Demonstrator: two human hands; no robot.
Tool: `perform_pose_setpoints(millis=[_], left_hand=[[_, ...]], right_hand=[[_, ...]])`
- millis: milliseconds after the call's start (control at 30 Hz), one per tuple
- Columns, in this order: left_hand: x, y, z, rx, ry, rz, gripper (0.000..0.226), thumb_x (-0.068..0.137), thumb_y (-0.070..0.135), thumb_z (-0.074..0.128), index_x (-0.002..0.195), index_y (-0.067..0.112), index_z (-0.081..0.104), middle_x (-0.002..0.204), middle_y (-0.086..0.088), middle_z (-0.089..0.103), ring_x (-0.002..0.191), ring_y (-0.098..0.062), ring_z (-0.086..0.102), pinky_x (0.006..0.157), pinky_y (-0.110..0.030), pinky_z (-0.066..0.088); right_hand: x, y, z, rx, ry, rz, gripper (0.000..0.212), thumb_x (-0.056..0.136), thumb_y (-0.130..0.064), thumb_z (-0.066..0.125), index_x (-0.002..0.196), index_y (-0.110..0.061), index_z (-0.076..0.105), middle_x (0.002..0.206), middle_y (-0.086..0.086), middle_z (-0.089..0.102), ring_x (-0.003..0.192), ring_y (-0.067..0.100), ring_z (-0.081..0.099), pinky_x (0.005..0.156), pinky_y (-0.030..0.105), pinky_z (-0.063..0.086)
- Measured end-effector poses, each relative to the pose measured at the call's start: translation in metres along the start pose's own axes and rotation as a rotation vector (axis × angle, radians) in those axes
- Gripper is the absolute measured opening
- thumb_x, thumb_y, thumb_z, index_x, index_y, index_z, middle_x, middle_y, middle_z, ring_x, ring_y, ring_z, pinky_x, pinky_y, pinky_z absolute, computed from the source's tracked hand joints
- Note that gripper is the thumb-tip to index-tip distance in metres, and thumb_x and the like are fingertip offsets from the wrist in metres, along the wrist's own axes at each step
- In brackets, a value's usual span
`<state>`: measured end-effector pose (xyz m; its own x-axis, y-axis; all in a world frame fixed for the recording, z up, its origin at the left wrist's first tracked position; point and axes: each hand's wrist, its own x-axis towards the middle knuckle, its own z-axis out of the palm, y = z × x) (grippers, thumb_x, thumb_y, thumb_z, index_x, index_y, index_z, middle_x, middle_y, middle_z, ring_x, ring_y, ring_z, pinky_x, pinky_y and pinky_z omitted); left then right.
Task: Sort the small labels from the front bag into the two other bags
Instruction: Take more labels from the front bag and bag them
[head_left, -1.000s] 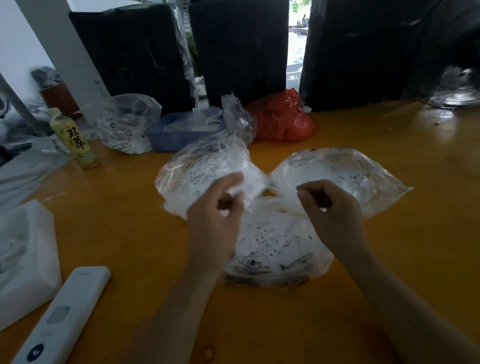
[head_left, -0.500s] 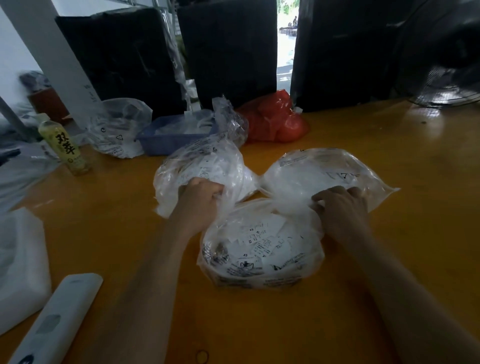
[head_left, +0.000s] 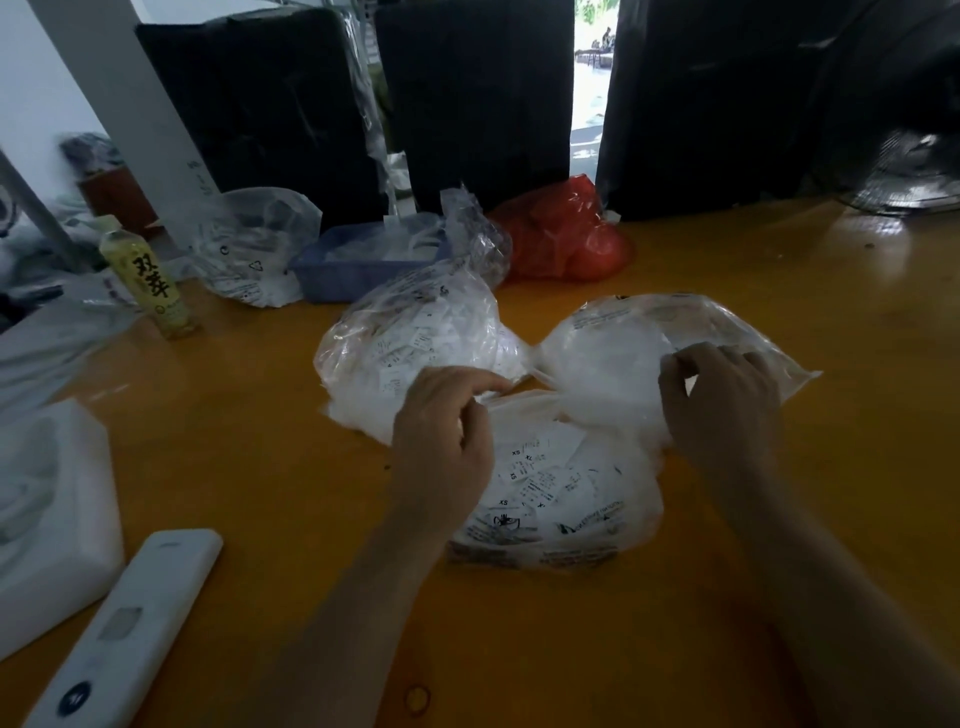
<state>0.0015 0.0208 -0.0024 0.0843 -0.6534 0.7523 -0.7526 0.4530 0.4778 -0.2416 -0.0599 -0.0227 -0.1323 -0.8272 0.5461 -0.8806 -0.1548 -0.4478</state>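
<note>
Labels (head_left: 540, 475) sit packed in the front bag (head_left: 566, 499), which touches both other bags. Behind it, the left bag (head_left: 415, 343) bulges with labels, the right bag (head_left: 623, 353) beside it. Left hand (head_left: 441, 441), fingers curled, pinches the front bag's mouth. Right hand (head_left: 722, 410) curls onto the right bag's plastic.

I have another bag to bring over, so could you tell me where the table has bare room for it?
The widest bare patch of the table lies right of the right bag, up to the fan. Another lies between the remote and the front bag. The back left is crowded around the bottle and blue tray.
</note>
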Motion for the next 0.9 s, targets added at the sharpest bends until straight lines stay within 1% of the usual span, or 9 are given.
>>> perform_pose_setpoints(millis=[133, 200, 267, 367, 467, 533, 633, 733, 900], left_hand=[[-0.018, 0.005, 0.008, -0.233, -0.259, -0.271, 0.032, 0.105, 0.003, 0.05, 0.108, 0.022, 0.075, 0.103, 0.015, 0.076, 0.097, -0.002, 0.069, 0.083, -0.016, 0.055], [-0.022, 0.004, 0.009, -0.346, -0.316, -0.4, 0.035, 0.105, 0.006, 0.049, 0.105, 0.028, 0.075, 0.102, 0.017, 0.077, 0.097, -0.004, 0.071, 0.084, -0.019, 0.057], [-0.024, 0.001, 0.01, -0.487, -0.322, -0.535, 0.033, 0.106, 0.01, 0.048, 0.105, 0.029, 0.075, 0.103, 0.013, 0.078, 0.096, -0.007, 0.072, 0.086, -0.024, 0.059], [-0.024, 0.002, 0.013, -0.727, -0.351, -0.717, 0.025, 0.105, 0.033, 0.051, 0.116, 0.028, 0.072, 0.113, 0.005, 0.078, 0.103, -0.017, 0.074, 0.09, -0.035, 0.06], [-0.023, 0.006, 0.017, -0.91, -0.404, -0.808, 0.043, 0.094, 0.062, 0.058, 0.125, 0.036, 0.07, 0.124, 0.002, 0.075, 0.11, -0.022, 0.073, 0.091, -0.038, 0.06], [-0.023, 0.007, 0.017, -0.988, -0.392, -0.845, 0.049, 0.092, 0.062, 0.061, 0.13, 0.033, 0.072, 0.129, -0.003, 0.072, 0.117, -0.025, 0.07, 0.093, -0.039, 0.059], [-0.022, 0.007, 0.017, -0.982, -0.318, -0.856, 0.026, 0.095, 0.045, 0.071, 0.112, 0.029, 0.081, 0.125, 0.0, 0.075, 0.119, -0.02, 0.069, 0.091, -0.036, 0.06], [-0.022, 0.007, 0.016, -1.075, -0.22, -0.953, 0.021, 0.091, 0.032, 0.07, 0.1, 0.019, 0.084, 0.115, -0.005, 0.079, 0.109, -0.021, 0.074, 0.078, -0.03, 0.062], [-0.019, 0.004, 0.012, -1.061, -0.133, -1.033, 0.023, 0.094, 0.024, 0.068, 0.11, 0.01, 0.074, 0.108, -0.01, 0.081, 0.095, -0.02, 0.079, 0.059, -0.023, 0.06]], right_hand=[[-0.005, -0.012, -0.007, 0.265, 0.082, 0.043, 0.026, 0.102, -0.026, 0.055, 0.083, -0.011, 0.064, 0.073, -0.011, 0.058, 0.069, 0.011, 0.053, 0.072, 0.032, 0.047], [-0.008, -0.018, -0.009, 0.392, 0.053, 0.118, 0.026, 0.102, -0.026, 0.055, 0.085, -0.011, 0.068, 0.071, -0.017, 0.058, 0.065, 0.002, 0.057, 0.057, 0.014, 0.04], [-0.01, -0.023, -0.012, 0.564, 0.017, 0.152, 0.024, 0.101, -0.027, 0.055, 0.087, -0.014, 0.07, 0.067, -0.014, 0.064, 0.062, -0.001, 0.059, 0.052, 0.009, 0.041], [-0.018, -0.035, -0.02, 0.757, -0.152, 0.053, 0.021, 0.101, -0.025, 0.055, 0.086, -0.018, 0.067, 0.076, -0.01, 0.07, 0.063, 0.009, 0.06, 0.059, 0.022, 0.049], [-0.03, -0.047, -0.024, 0.797, -0.36, -0.107, 0.02, 0.101, -0.028, 0.054, 0.085, -0.021, 0.064, 0.077, -0.005, 0.07, 0.064, 0.014, 0.062, 0.059, 0.027, 0.051], [-0.037, -0.053, -0.023, 0.735, -0.466, -0.188, 0.018, 0.1, -0.034, 0.053, 0.086, -0.026, 0.063, 0.077, -0.009, 0.07, 0.062, 0.02, 0.061, 0.055, 0.033, 0.052], [-0.041, -0.057, -0.021, 0.633, -0.536, -0.253, 0.018, 0.096, -0.044, 0.055, 0.089, -0.03, 0.064, 0.076, -0.013, 0.068, 0.06, 0.025, 0.061, 0.055, 0.042, 0.052], [-0.038, -0.055, -0.018, 0.603, -0.465, -0.216, 0.013, 0.096, -0.041, 0.058, 0.09, -0.032, 0.065, 0.079, -0.018, 0.069, 0.059, 0.018, 0.061, 0.054, 0.034, 0.051], [-0.019, -0.031, -0.008, 0.466, -0.031, 0.042, 0.008, 0.1, -0.026, 0.063, 0.102, -0.02, 0.068, 0.079, -0.015, 0.069, 0.07, 0.0, 0.064, 0.061, 0.008, 0.044]])
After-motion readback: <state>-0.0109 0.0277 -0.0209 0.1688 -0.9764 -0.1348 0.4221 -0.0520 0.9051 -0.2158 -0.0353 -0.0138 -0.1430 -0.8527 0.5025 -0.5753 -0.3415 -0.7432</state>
